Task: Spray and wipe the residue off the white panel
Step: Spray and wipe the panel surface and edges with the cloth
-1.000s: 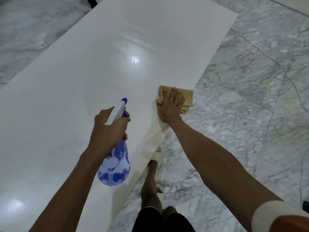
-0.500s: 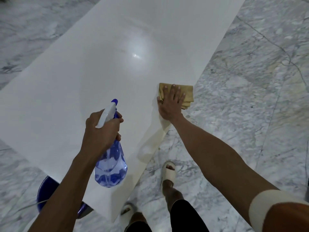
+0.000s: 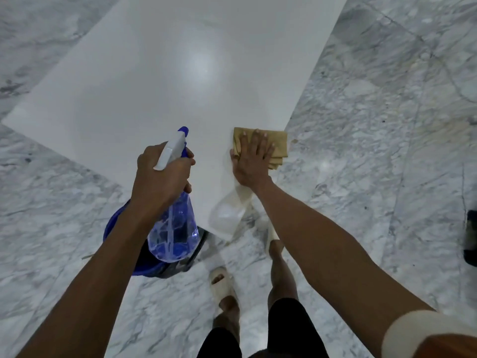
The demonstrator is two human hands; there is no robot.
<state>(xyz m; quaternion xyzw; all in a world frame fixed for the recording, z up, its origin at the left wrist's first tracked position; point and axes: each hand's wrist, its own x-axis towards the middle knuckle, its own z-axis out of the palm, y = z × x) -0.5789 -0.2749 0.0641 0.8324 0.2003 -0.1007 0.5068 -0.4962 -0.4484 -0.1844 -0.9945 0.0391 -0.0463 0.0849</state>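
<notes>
A large glossy white panel (image 3: 160,86) lies raised over the marble floor, its near corner in front of me. My left hand (image 3: 160,177) grips a blue translucent spray bottle (image 3: 174,233) by its white trigger head, nozzle aimed out over the panel. My right hand (image 3: 251,158) presses flat with straight fingers on a folded tan cloth (image 3: 280,144) at the panel's right edge near the corner.
A blue bucket (image 3: 113,223) stands under the panel's near corner, mostly hidden by my left arm and the bottle. Grey-veined marble floor (image 3: 374,125) surrounds the panel. My sandalled feet (image 3: 222,280) stand close to the corner. A dark object (image 3: 471,239) sits at the right frame edge.
I have stepped back along the panel, so its near corner and the blue bucket below came into sight. My right hand slid the cloth along the edge toward that corner. The bottle stays gripped.
</notes>
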